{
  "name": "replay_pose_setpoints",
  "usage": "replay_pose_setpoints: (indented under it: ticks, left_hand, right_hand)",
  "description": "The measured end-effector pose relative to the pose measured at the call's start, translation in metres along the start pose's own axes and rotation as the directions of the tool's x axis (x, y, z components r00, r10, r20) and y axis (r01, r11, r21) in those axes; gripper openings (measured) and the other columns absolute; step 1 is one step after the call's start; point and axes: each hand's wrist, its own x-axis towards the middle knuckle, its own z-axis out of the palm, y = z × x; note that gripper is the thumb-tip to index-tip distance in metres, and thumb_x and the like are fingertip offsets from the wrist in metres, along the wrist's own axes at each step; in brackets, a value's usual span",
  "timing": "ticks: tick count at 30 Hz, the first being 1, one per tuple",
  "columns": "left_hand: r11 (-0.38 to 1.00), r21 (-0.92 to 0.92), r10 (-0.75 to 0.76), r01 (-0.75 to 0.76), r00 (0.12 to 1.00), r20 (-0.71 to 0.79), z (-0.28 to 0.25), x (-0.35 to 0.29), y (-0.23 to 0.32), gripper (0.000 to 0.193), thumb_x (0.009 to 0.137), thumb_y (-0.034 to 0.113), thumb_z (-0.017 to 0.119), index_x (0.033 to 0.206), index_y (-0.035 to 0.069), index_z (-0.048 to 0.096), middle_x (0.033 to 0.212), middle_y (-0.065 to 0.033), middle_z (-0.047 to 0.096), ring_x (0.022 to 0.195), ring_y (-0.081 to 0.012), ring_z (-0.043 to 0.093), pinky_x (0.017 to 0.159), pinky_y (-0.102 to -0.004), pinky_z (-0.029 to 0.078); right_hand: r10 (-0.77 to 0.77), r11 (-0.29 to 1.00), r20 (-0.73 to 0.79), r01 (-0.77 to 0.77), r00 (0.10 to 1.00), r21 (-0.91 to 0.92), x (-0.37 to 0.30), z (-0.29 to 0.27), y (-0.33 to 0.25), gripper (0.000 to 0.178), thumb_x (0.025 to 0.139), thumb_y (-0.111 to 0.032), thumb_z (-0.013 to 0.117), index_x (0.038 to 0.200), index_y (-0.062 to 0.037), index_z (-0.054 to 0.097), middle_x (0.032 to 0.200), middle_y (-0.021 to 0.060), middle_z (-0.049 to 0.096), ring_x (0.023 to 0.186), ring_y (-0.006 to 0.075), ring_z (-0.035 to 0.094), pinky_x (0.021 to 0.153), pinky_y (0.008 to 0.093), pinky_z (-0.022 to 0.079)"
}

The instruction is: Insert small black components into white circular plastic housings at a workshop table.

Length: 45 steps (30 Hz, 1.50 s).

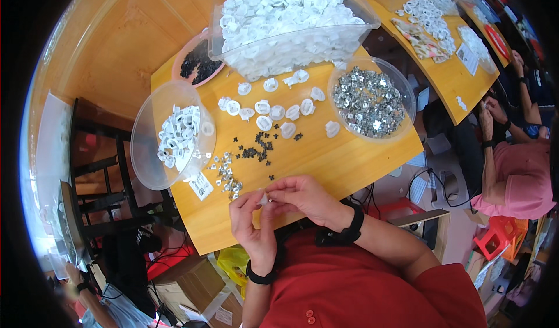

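A small white plastic part [264,200] is pinched between my two hands near the table's front edge. My left hand [251,226] has its thumb and fingers closed on it from the left. From the right, my right hand [305,200] meets it with thumb and forefinger pressed together. Fingers cover most of the part, so its details are hidden. Just beyond my hands lie loose silvery metal pieces [229,181] and a scatter of small black cross-shaped pieces [253,152]. Farther back, several rounded white plastic parts [277,113] are spread over the wooden table [355,162].
A clear tub [145,133] of white parts stands left, a pink bowl [179,66] of black pieces behind it. The big clear bin [372,23] heaped with white parts is at the back. Right stands a tub [411,104] of metal pieces. Co-workers sit at both sides.
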Motion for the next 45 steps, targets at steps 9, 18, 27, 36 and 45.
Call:
replay_pose_setpoints:
  ticks: [9,18,27,36,45]
  left_hand:
    - [0.919,0.348,0.171,-0.183,0.983,0.067,-0.002,0.004,-0.007,0.023,0.078,-0.006,0.063,0.097,0.006,0.068,0.097,-0.0113,0.053,0.085,-0.025,0.052,0.072,-0.0331,0.044]
    - [0.979,0.2,0.012,-0.036,0.993,0.12,-0.005,0.006,-0.005,0.013,0.079,-0.005,0.063,0.09,0.002,0.064,0.09,-0.0107,0.051,0.082,-0.0212,0.053,0.071,-0.03,0.045]
    - [0.833,-0.463,-0.27,0.304,0.953,0.14,-0.008,-0.002,-0.029,0.006,0.088,0.002,0.061,0.094,0.002,0.058,0.089,-0.0012,0.055,0.076,-0.0101,0.051,0.074,-0.0211,0.042]
    - [0.618,-0.676,-0.4,0.401,0.901,0.169,-0.008,-0.005,-0.027,0.007,0.09,0.007,0.061,0.096,0.004,0.058,0.09,-0.0004,0.058,0.077,-0.0076,0.049,0.071,-0.0207,0.041]
    - [0.851,-0.466,-0.235,0.243,0.969,0.078,-0.009,-0.004,-0.015,0.005,0.089,0.0,0.059,0.092,0.002,0.056,0.094,-0.0013,0.049,0.085,-0.0094,0.049,0.076,-0.022,0.042]
  right_hand:
    - [-0.055,0.981,-0.1,0.035,0.993,-0.19,-0.002,0.003,-0.018,0.027,0.092,-0.004,0.051,0.118,0.0043,0.051,0.091,0.0092,0.066,0.081,0.0159,0.066,0.071,0.0246,0.055]
    - [-0.381,0.613,0.026,0.273,0.924,-0.741,-0.004,0.019,-0.029,0.044,0.083,0.0,0.053,0.125,0.006,0.043,0.074,0.0181,0.065,0.072,0.026,0.067,0.065,0.0345,0.051]
    - [-0.566,0.52,0.115,0.462,0.816,-0.719,0.003,0.024,-0.021,0.025,0.085,-0.006,0.059,0.107,0.0032,0.055,0.075,0.0143,0.065,0.067,0.0229,0.065,0.062,0.0338,0.05]
    - [-0.528,0.508,0.038,0.352,0.848,-0.786,-0.016,0.041,-0.021,0.014,0.086,-0.013,0.063,0.088,0.0005,0.062,0.07,0.0028,0.061,0.056,0.0056,0.051,0.051,0.0229,0.042]
    - [-0.539,0.435,0.126,0.403,0.833,-0.805,-0.009,0.032,-0.023,0.015,0.087,-0.014,0.061,0.085,0.0015,0.061,0.069,0.0064,0.061,0.057,0.0098,0.055,0.053,0.0247,0.044]
